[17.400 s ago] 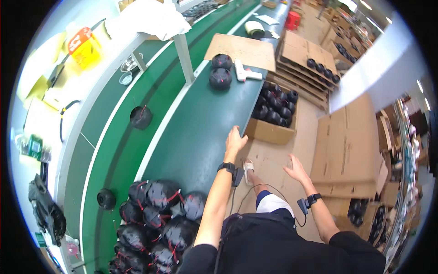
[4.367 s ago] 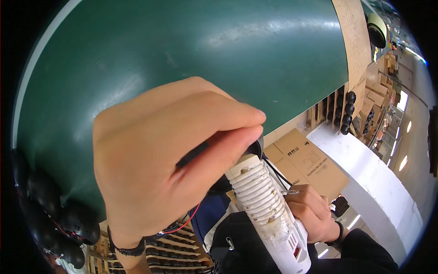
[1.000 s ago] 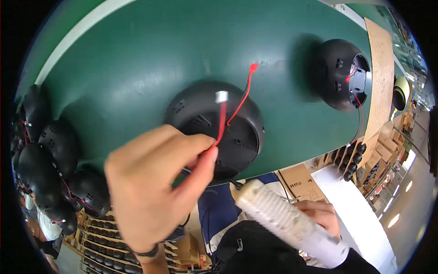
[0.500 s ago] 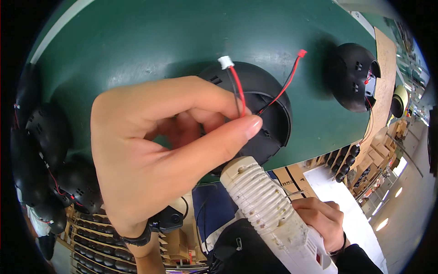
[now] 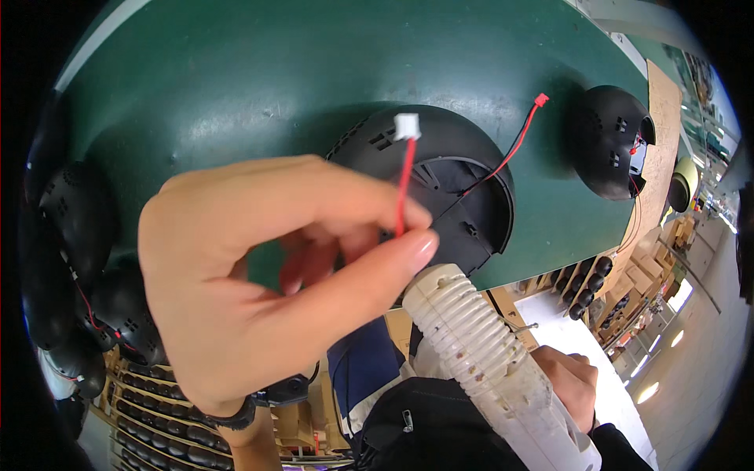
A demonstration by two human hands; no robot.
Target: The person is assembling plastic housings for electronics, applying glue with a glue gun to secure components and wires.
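Observation:
My left hand (image 5: 236, 267) is closed in a pinch, thumb and forefinger on a connector cable (image 5: 405, 188) with red wire and a white plug (image 5: 407, 126) standing up above the fingertips. Behind it on the green table (image 5: 259, 71) lies a round black housing (image 5: 440, 137), its recessed side partly hidden by my fingers. From the recess a second cable, red and black, rises to a red plug (image 5: 541, 100). At lower right my right hand (image 5: 567, 385) is closed at the far side of a white handheld tool (image 5: 471, 330) with a ribbed barrel; its fingers are partly hidden.
Another black housing (image 5: 609, 141) with wires sits at the table's right edge. Several more black housings (image 5: 75, 212) crowd the left side. Racks (image 5: 165, 416) of dark round parts stand below at left, and cardboard boxes (image 5: 656, 251) are stacked at the right.
My left hand has shifted slightly left and down, and the held white plug has swung right and lower. The white tool and my right hand have moved a little right.

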